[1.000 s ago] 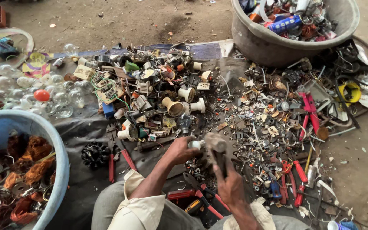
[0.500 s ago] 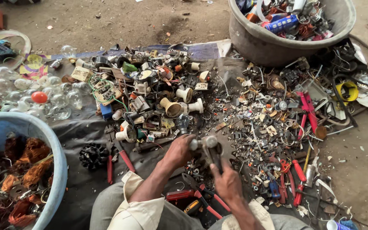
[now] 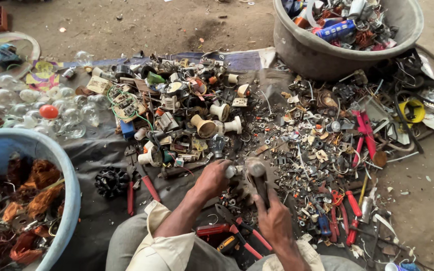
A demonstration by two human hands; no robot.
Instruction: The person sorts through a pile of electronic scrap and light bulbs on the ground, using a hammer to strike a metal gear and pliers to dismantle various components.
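Your left hand curled shut ahead of your knees, forearm angled inward, your right hand fisted, wrist bent

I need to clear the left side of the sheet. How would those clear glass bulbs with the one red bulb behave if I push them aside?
The clear glass bulbs look thin-walled, so probably fragile and light. Being round and loosely heaped, they would likely roll and scatter when pushed. The red bulb sits among them and would probably roll too.
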